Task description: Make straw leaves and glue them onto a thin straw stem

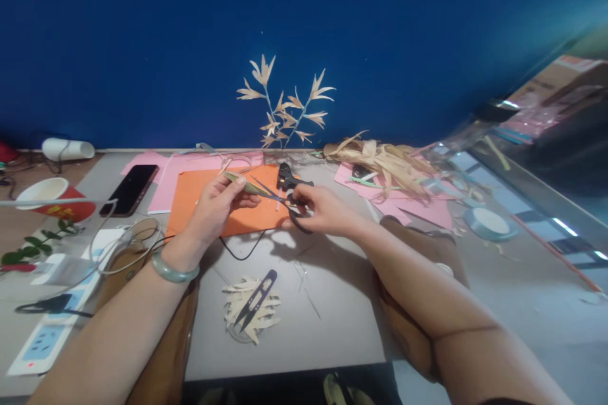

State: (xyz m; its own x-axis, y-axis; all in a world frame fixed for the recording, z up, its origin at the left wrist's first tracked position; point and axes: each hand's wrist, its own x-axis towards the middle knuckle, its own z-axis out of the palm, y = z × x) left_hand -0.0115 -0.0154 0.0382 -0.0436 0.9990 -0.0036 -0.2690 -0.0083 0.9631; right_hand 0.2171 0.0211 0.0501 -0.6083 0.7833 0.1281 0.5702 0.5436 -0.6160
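Note:
My left hand (216,205) is closed in a pinch on a narrow green-tan leaf strip (247,185), held above an orange paper sheet (199,199). My right hand (320,209) grips black-handled scissors (285,199), fingers through the loops, and the blades point left onto the strip's end. A green bangle (173,272) sits on my left wrist. Just in front of me lies a small pile of cut pale leaf shapes (249,313) with black thread snips (256,297) on top.
A twig with pale leaves (285,107) stands against the blue wall. Dried husks (384,161) lie on pink paper at right, near a tape roll (487,223). A phone (129,188), red paper cup (52,197), cables and a white tube (69,149) sit left.

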